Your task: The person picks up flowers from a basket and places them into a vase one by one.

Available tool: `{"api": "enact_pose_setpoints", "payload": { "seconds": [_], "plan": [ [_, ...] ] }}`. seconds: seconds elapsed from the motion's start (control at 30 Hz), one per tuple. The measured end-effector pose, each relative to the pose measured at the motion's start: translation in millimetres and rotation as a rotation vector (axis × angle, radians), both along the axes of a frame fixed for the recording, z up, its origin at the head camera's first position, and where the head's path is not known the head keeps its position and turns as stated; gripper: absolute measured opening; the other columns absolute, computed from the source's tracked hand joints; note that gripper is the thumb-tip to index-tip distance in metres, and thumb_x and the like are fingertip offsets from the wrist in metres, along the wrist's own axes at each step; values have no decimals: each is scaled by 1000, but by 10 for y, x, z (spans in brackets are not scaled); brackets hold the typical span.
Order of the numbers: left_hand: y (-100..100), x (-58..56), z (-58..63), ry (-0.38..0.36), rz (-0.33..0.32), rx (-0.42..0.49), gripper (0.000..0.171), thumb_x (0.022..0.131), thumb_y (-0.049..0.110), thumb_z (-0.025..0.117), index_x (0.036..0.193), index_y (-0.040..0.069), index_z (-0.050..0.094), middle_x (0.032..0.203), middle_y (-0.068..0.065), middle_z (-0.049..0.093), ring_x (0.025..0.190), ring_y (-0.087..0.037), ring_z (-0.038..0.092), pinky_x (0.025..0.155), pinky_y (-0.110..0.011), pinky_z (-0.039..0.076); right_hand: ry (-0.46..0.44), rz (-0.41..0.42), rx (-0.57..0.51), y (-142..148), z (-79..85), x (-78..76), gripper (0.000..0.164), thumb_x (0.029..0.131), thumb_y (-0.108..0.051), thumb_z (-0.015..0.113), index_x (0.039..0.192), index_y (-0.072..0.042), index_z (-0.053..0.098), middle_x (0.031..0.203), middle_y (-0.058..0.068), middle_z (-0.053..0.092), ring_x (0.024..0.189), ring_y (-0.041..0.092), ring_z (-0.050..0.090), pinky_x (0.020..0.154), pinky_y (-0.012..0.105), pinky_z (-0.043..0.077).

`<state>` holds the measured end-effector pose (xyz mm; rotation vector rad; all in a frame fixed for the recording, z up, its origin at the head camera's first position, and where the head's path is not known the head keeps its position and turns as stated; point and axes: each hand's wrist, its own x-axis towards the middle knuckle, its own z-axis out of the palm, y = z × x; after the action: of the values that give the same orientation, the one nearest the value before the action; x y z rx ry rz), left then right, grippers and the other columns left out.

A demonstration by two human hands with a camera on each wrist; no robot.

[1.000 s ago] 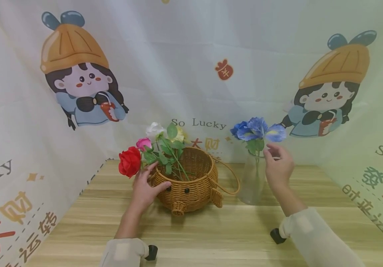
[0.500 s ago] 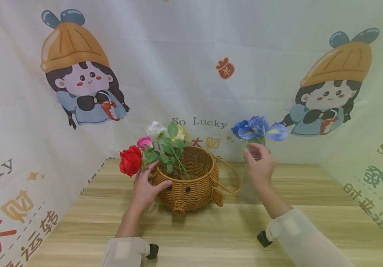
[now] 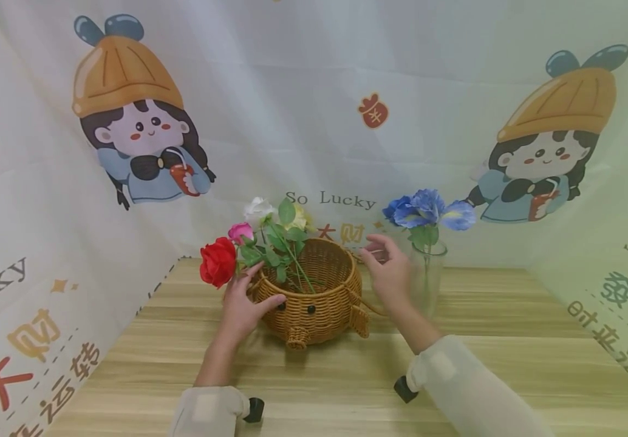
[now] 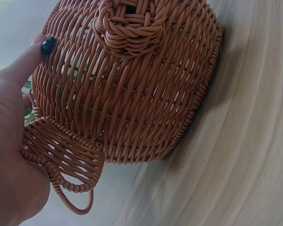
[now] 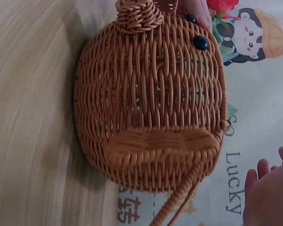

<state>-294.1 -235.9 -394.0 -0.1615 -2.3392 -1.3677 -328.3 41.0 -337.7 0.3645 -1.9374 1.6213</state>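
Observation:
A brown wicker basket [image 3: 322, 318] shaped like a pig stands on the table, its snout and black eyes facing me. My left hand [image 3: 240, 312] holds its left side near the rim, thumb across the front beside an eye; the other fingers are partly hidden in the left wrist view. Inside lean stems with a red rose [image 3: 218, 262], a pink rose [image 3: 240, 232], a white rose [image 3: 259, 209] and a yellow rose [image 3: 296, 216]. Just right of the rim hovers my right hand [image 3: 390, 273], loosely bent and holding nothing. Behind that hand stands a glass vase [image 3: 435, 276] with blue flowers [image 3: 423, 208].
A wood-grain tabletop [image 3: 336, 394] extends around the basket and vase. White printed cloth [image 3: 303, 109] encloses the back and both sides. The basket's thin wicker handle [image 5: 177, 200] hangs down on its right side, close to the right forearm.
My right hand has moved left, away from beside the blue flowers, past the vase and towards the basket's rim. The left hand keeps its place on the basket.

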Motion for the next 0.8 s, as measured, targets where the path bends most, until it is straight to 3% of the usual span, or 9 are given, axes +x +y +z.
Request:
{"api": "enact_pose_setpoints", "payload": {
  "seconds": [0.17, 0.43, 0.6, 0.8],
  "plan": [
    [-4, -6, -9, 5, 6, -9, 84, 73, 42, 84, 144, 21, 46, 145, -13, 40, 131, -35, 35, 102, -51, 37, -17, 71, -9, -156, 8, -11, 29, 89, -4, 70, 117, 0, 64, 98, 15, 65, 86, 26, 63, 73, 26, 50],
    [-1, -13, -21, 7, 1, 3, 83, 74, 41, 85, 144, 21, 46, 146, -13, 38, 127, -35, 41, 101, -48, 40, -61, 157, 3, -390, 165, -38, 32, 89, -3, 69, 121, 0, 63, 102, 18, 65, 98, 30, 61, 88, 45, 50],
    [2, -12, -13, 9, 2, 7, 82, 74, 39, 85, 144, 21, 47, 145, -13, 38, 125, -35, 44, 100, -47, 41, -64, 212, 4, -507, 159, -168, 34, 87, -3, 71, 121, 0, 62, 100, 18, 66, 97, 30, 62, 90, 45, 48],
    [3, -16, -12, 21, -4, 7, 82, 74, 38, 85, 144, 19, 47, 144, -13, 39, 126, -35, 43, 100, -45, 42, -167, 301, -10, -641, 168, -162, 37, 91, -11, 69, 126, -6, 59, 108, 14, 67, 106, 28, 61, 93, 45, 46]
  ]
}}
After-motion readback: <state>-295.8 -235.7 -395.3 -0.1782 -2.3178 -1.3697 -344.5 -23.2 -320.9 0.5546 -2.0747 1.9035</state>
